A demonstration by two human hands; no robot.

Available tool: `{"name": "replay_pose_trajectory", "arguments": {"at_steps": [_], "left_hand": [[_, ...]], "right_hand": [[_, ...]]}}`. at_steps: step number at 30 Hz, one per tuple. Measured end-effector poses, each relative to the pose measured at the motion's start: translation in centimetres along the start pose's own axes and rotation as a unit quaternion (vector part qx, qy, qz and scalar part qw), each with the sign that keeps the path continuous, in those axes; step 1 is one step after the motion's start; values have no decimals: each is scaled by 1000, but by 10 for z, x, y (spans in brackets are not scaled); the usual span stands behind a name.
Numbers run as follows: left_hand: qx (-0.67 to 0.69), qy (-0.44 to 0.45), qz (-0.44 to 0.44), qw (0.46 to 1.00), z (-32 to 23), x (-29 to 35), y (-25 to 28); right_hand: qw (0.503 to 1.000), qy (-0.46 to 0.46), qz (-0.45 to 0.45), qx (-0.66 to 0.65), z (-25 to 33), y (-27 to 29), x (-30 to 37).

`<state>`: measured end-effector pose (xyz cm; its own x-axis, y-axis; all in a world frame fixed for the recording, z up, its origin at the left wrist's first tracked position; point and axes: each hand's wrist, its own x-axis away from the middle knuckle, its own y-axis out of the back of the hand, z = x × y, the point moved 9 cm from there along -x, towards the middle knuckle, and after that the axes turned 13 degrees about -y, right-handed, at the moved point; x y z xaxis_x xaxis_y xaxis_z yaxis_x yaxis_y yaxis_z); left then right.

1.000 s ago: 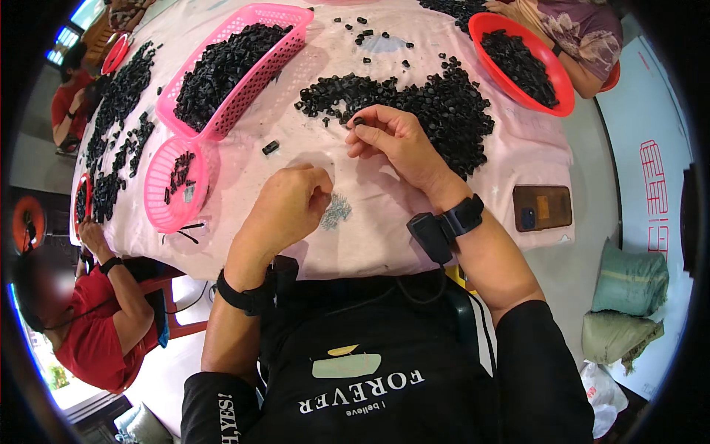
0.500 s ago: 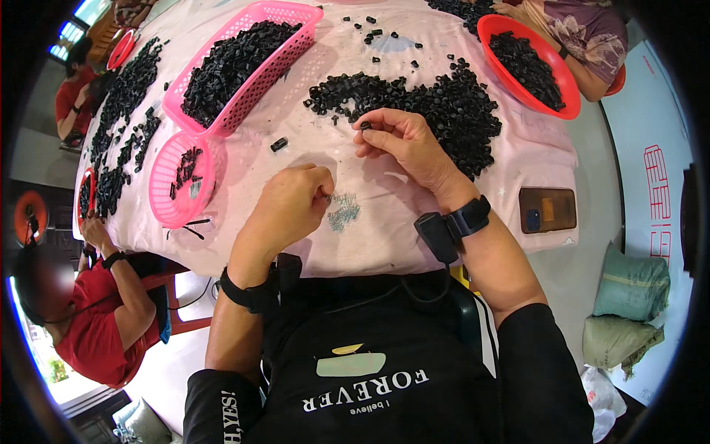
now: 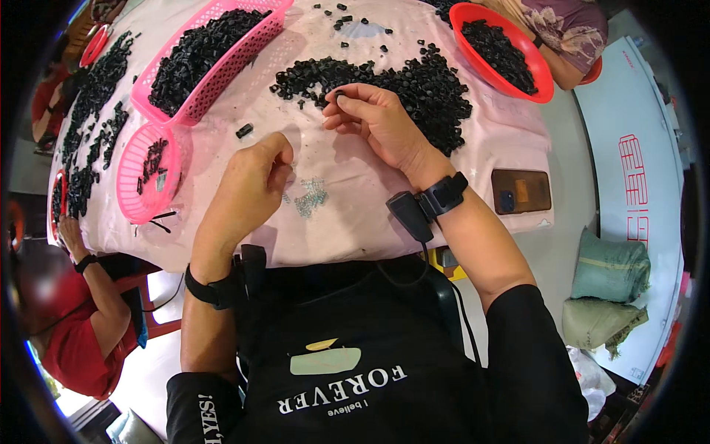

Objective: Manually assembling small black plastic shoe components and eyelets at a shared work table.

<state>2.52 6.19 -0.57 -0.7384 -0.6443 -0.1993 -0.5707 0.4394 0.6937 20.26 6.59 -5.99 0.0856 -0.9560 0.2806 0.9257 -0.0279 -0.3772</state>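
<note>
My right hand (image 3: 384,126) pinches a small black plastic cap (image 3: 339,94) between thumb and forefinger, its other fingers loosely curled. It is at the near edge of a loose heap of similar black caps (image 3: 433,96). To its left, my left hand (image 3: 251,181) is closed, thumb against curled forefinger; whatever it holds is hidden. Beside those fingertips lies a small scatter of tiny silvery pieces (image 3: 310,197) on the pink tablecloth (image 3: 347,237). A single longer black piece (image 3: 244,131) lies beyond my left hand.
A pink lattice basket (image 3: 214,89) full of black parts stands far left, with a small round pink basket (image 3: 126,177) nearer. A red basin (image 3: 536,85) of black parts and a phone (image 3: 521,192) are at right. Co-workers sit at left (image 3: 89,325) and far right (image 3: 566,29).
The whole view has shifted, so the table appears farther left and higher. My right hand, still pinching the cap, has moved slightly toward the heap. My left hand stays closed.
</note>
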Motion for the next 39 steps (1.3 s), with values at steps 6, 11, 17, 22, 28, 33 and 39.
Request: {"name": "replay_pose_trajectory", "arguments": {"at_steps": [6, 11, 17, 22, 28, 33, 39], "left_hand": [[13, -16, -19, 1000, -6, 0, 0], [-3, -32, -56, 998, -2, -3, 8], [26, 1, -73, 997, 7, 5, 13], [-1, -16, -51, 999, 0, -5, 8], [6, -10, -34, 999, -6, -7, 2], [42, 4, -73, 996, 1, -14, 2], [79, 2, -130, 988, 7, -18, 11]], "right_hand": [[992, 9, -82, -95, 3, -7, 2], [992, 64, -75, -79, -5, -39, -1], [997, 65, -31, -26, -7, -57, -3], [998, 53, -27, 15, 0, -22, -10], [997, 63, 20, 27, 4, -19, -1], [996, 62, 0, 60, 0, -20, 1], [996, 44, 23, 70, -4, -23, 1]]}}
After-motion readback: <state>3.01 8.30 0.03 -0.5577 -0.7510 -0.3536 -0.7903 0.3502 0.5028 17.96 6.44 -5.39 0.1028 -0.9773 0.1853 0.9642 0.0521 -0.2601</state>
